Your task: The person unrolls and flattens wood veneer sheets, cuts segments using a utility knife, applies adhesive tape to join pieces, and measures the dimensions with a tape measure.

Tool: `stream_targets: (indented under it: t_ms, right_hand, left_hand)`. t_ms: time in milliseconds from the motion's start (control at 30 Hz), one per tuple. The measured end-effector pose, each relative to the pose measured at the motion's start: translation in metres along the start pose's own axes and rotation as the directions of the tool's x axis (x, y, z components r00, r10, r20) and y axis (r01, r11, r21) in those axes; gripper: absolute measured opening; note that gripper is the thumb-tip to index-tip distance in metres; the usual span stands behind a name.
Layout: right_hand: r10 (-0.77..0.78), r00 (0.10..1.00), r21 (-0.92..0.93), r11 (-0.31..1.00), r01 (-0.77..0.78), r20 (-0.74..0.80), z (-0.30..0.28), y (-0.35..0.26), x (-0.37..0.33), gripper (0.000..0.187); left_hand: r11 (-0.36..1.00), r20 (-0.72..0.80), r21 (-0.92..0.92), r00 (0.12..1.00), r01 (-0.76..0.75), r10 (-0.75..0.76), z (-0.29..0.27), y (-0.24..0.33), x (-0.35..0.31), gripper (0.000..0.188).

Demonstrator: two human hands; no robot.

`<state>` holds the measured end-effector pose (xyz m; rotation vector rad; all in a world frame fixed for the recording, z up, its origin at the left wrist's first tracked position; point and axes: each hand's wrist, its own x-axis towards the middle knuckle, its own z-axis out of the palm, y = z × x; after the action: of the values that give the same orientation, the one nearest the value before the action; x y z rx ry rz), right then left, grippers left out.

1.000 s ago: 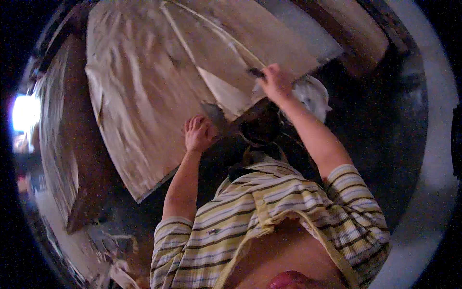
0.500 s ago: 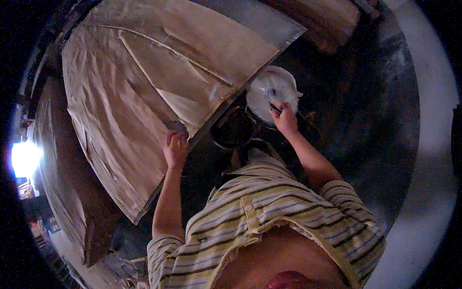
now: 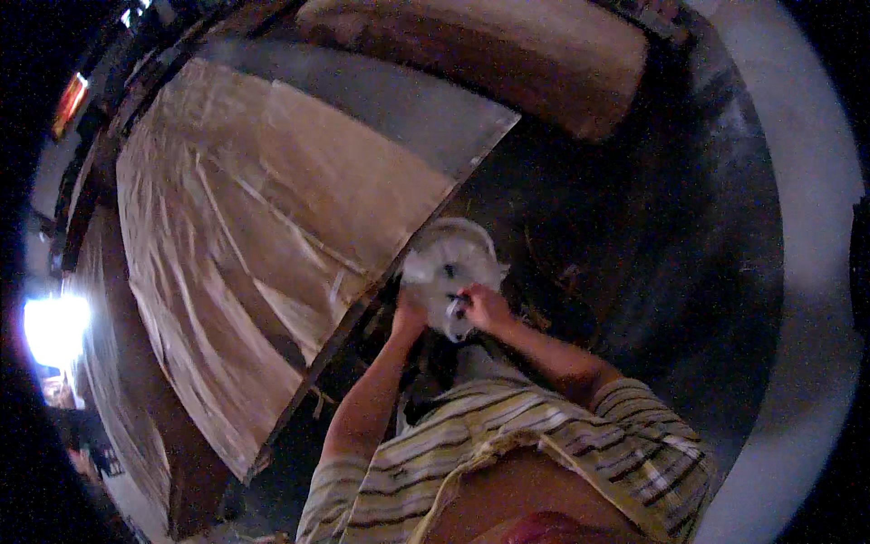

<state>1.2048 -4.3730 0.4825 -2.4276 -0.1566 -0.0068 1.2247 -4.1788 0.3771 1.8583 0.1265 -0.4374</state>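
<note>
Just beside the edge of the sheet-covered table (image 3: 408,113), a round white bucket (image 3: 460,247): likely light, slightly flexible, steadiest by the rim. On its table side, left hand (image 3: 410,314), too dim to tell gripping from touching. Farther from the table, right hand (image 3: 487,309), apart from the left, closed on a small blurred implement (image 3: 457,300).

A bucket (image 3: 453,243) is directly before the person, just right of a desk (image 3: 390,102). The left hand (image 3: 410,313) is at the bucket's near left side; the right hand (image 3: 487,308), over its near part, has a small object (image 3: 457,301) in it. Paper (image 3: 299,204) lies on the desk. Far left is a light (image 3: 56,331).
</note>
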Motion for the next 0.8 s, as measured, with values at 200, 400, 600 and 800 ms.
stream_targets:
  t_ms: [200, 400, 600, 800]
  right_hand:
    - [-0.350, 0.937, 0.416, 0.850, 0.324, -0.016, -0.014, -0.032, 0.053, 0.029]
    - [-0.569, 0.821, 0.695, 0.609, 0.383, 0.046, -0.029, -0.085, 0.114, 0.021]
    - [-0.590, 0.774, 0.829, 0.535, 0.163, 0.228, -0.013, -0.122, 0.135, 0.020]
    - [-0.399, 0.404, 0.568, 0.600, -0.564, 0.823, -0.031, -0.140, 0.154, 0.023]
  left_hand:
    - [0.971, 0.177, -0.118, 0.967, 0.207, -0.185, -0.032, 0.131, -0.037, 0.031]
    - [0.944, 0.188, -0.322, 0.982, 0.068, -0.007, -0.087, 0.161, -0.060, 0.021]
    - [0.985, -0.221, 0.160, 0.975, 0.071, -0.034, -0.170, 0.168, -0.062, 0.022]
    - [0.765, -0.482, 0.643, 0.795, 0.035, 0.368, -0.230, 0.174, -0.079, 0.021]
